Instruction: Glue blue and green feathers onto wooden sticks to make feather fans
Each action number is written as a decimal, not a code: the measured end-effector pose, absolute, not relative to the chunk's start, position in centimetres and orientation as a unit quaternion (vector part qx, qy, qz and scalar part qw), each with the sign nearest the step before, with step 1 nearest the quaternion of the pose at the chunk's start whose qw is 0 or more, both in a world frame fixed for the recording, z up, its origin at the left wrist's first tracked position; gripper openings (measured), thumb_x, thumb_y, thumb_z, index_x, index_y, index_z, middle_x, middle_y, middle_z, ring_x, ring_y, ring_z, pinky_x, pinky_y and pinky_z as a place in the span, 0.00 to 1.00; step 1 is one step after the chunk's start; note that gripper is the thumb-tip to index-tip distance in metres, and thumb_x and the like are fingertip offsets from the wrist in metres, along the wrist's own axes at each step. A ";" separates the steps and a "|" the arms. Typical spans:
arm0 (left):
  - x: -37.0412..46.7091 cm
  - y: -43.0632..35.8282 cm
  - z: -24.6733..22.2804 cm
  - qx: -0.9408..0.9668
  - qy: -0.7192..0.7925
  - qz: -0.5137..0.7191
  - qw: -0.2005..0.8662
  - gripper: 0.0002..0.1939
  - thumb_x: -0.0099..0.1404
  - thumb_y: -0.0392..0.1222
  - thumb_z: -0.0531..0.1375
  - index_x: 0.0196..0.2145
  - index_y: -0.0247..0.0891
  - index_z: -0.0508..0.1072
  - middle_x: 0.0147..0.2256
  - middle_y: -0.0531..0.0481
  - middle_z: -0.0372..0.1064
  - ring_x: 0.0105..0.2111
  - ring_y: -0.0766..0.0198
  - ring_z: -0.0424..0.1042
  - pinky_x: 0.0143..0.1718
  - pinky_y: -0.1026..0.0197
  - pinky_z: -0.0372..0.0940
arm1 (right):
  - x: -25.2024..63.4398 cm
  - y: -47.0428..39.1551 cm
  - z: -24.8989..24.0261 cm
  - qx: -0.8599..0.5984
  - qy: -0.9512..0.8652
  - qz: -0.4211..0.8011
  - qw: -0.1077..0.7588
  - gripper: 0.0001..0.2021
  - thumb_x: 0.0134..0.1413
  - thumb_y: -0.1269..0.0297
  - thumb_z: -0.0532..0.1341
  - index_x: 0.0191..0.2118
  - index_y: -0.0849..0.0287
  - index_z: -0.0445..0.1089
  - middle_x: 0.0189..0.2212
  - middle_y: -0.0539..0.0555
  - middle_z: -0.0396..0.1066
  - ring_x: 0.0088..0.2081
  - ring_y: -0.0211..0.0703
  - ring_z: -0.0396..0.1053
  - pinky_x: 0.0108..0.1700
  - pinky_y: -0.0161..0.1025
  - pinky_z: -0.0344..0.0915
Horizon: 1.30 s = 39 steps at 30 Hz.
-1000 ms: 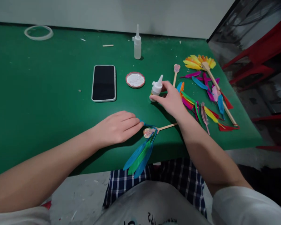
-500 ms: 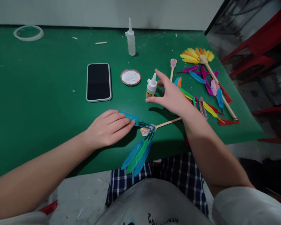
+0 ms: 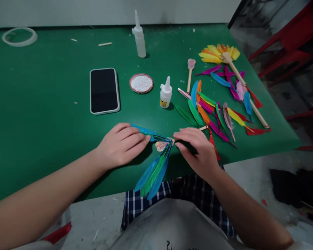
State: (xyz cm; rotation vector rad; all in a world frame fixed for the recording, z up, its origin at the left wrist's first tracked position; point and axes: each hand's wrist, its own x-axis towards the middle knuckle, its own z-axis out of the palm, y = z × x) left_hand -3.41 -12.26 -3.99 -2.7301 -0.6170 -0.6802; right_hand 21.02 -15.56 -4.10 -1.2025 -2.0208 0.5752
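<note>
The left hand (image 3: 122, 144) is laid low over the near part of the green table (image 3: 54, 139), palm down and fingers drawn together, with the upper feathers (image 3: 142, 130) held at its fingertips. The right hand (image 3: 198, 149) is curved inward from the opposite side; its thumb and forefinger are narrowly spaced at the neck of the feathered stick (image 3: 161, 146), though whether the stick is gripped cannot be told. The stick is placed near the table's front edge, its speckled, heart-like head turned toward the left hand and its shaft partly covered by the right. Blue and green feathers are gathered at the neck and spread in two groups, the lower feathers (image 3: 152, 177) extending past the edge. A red tassel (image 3: 213, 144) is seen by the shaft's far end. A small glue bottle (image 3: 166, 93) is stood upright beyond the hands.
</note>
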 end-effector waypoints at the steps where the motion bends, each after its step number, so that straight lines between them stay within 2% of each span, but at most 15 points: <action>1: -3.4 -12.2 -3.9 -0.941 -0.209 -0.233 0.131 0.08 0.60 0.31 0.55 0.37 0.38 0.70 0.30 0.50 0.72 0.32 0.65 0.68 0.36 0.59 0.60 | 21.0 -15.6 -4.3 -0.463 -0.785 0.220 0.349 0.10 0.52 0.70 0.56 0.40 0.55 0.69 0.38 0.52 0.72 0.46 0.43 0.65 0.50 0.47 0.62; 11: -3.2 -12.2 -3.8 -0.943 -0.215 -0.218 0.134 0.08 0.60 0.30 0.54 0.36 0.39 0.70 0.30 0.52 0.72 0.32 0.65 0.68 0.35 0.59 0.60 | 20.8 -15.1 -5.1 -0.467 -0.809 0.190 0.302 0.08 0.53 0.67 0.57 0.39 0.56 0.71 0.38 0.53 0.72 0.45 0.44 0.65 0.48 0.44 0.63; 20: -3.1 -12.3 -3.7 -0.945 -0.209 -0.213 0.137 0.07 0.59 0.30 0.56 0.35 0.38 0.70 0.30 0.51 0.72 0.33 0.65 0.68 0.37 0.58 0.59 | 20.6 -15.1 -5.1 -0.465 -0.814 0.184 0.296 0.07 0.52 0.70 0.58 0.37 0.59 0.72 0.32 0.52 0.74 0.43 0.45 0.65 0.46 0.43 0.65; 26: -3.1 -12.4 -3.6 -0.944 -0.202 -0.203 0.165 0.05 0.58 0.31 0.57 0.33 0.37 0.70 0.29 0.53 0.72 0.32 0.65 0.68 0.36 0.59 0.59 | 20.6 -15.0 -5.2 -0.449 -0.816 0.186 0.312 0.10 0.52 0.74 0.56 0.35 0.54 0.73 0.31 0.51 0.73 0.43 0.44 0.65 0.45 0.44 0.65; 39: -3.1 -12.8 -3.5 -0.947 -0.205 -0.174 0.174 0.07 0.59 0.31 0.56 0.35 0.38 0.71 0.30 0.51 0.72 0.33 0.64 0.69 0.37 0.57 0.59 | 20.9 -15.3 -5.7 -0.425 -0.841 0.172 0.287 0.16 0.53 0.79 0.51 0.41 0.54 0.70 0.36 0.55 0.69 0.47 0.44 0.62 0.46 0.47 0.64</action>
